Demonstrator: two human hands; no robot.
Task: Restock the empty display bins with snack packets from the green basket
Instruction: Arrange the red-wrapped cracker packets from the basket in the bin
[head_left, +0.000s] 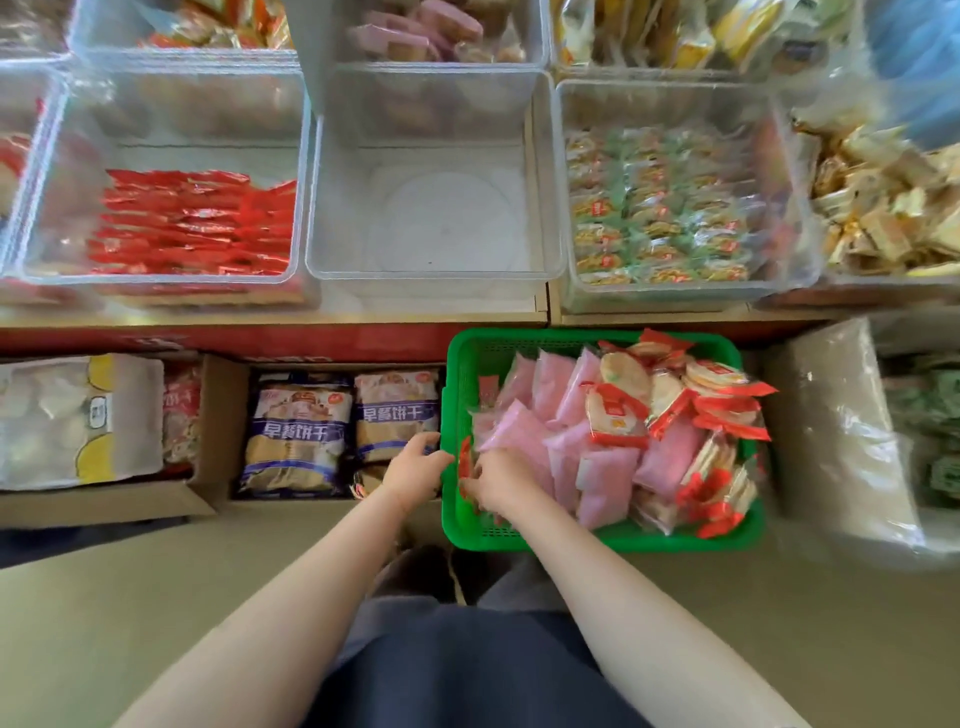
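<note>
— Head view: your right hand (496, 480) pinches a red packet (466, 460) inside the green basket (602, 540); your left hand (415, 467) curls on its rim.
— Risk?
— Loose pinch could drop it short of the empty bin (436, 270).

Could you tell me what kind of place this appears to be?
Most likely a snack shop's bulk display: clear bins of wrapped snacks sit in rows, boxes of biscuit bags stand below, and a green basket holds restocking packets.

Bare forearms with no sleeves in view, dark navy clothing (467, 675) below (trousers or skirt, unclear).
</note>
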